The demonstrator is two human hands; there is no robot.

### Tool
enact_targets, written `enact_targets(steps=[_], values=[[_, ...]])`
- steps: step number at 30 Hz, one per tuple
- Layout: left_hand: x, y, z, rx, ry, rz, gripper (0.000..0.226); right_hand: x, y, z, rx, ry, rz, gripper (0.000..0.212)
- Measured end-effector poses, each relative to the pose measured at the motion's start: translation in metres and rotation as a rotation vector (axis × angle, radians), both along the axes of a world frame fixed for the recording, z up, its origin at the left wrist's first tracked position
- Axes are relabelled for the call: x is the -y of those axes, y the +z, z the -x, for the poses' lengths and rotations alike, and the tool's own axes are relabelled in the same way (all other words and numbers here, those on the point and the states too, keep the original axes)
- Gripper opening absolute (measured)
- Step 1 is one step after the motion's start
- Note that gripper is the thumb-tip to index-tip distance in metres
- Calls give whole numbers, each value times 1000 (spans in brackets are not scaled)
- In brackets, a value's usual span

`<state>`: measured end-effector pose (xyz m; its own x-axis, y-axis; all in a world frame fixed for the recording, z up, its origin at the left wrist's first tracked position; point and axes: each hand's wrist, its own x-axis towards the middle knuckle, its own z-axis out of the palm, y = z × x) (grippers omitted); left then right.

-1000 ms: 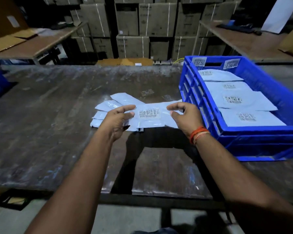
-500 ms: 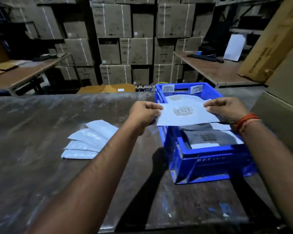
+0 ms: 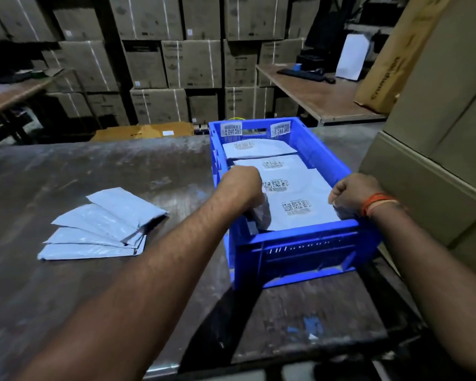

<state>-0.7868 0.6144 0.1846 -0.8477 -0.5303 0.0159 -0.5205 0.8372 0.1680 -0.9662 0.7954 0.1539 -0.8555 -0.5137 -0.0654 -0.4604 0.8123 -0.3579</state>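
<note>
1. Lowered since the earlier view, our white labelled plastic pouch (image 3: 300,220) lies at the near end of the blue plastic crate (image 3: 300,243).
2. Our left hand (image 3: 241,185) and right hand (image 3: 352,192) curl closed on its ends.
3. We judge the fanned pale pouches (image 3: 105,224) at left still unpacked.

Views: one, a wide-angle camera worn on the person's head.
Position: above the near edge of the desk (image 3: 94,166), over the person's own forearms, which enter from the bottom corners.
Direction: forward and down, aimed a little right of the desk's middle, at the blue crate (image 3: 300,251).
Nearness: close. The left hand (image 3: 241,185) and right hand (image 3: 352,192) sit mid-frame, seen from behind, so their backs hide most of the fingers.
Centre of view: the top packet (image 3: 300,220) in the crate, between the two hands.
Left part: a fanned pile of packets (image 3: 102,226) on the desk.
Far field: stacked cardboard boxes (image 3: 190,64) fill the upper frame.
Lens: straight edges bow toward the borders.
</note>
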Motion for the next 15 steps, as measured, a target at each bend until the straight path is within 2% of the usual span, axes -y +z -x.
enact_targets(steps=[3,5,8,15], values=[[17,5,-16,-189,78,-29,34,16,15,-20,-298,-3,-4,12],[37,5,-34,-322,155,-94,38,35,31,-47,-366,62,86,13],[70,-3,-65,-390,224,-113,40,70,52,-107,-364,192,241,10],[154,-49,-139,-245,278,-197,33,183,27,-226,-201,448,312,12]])
